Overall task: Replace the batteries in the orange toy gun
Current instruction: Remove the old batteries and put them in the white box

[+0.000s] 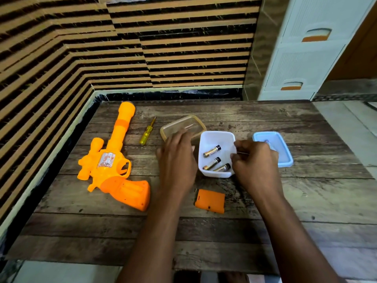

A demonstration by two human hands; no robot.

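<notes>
Left hand (177, 160) open, right hand (255, 160) pinching a white tub (212, 137) of small, smooth, roll-prone batteries (212, 151), best gripped mid-body, mid-tabletop (224, 231).

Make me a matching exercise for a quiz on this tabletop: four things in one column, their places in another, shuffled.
Things:
1. orange toy gun
2. yellow screwdriver
3. batteries
4. orange battery cover

Places:
A. inside the white tub
B. on the table in front of the white tub, nearest the person
C. far left of the table
D. between the gun's barrel and the clear yellowish container

Pairs: 1-C, 2-D, 3-A, 4-B
</notes>
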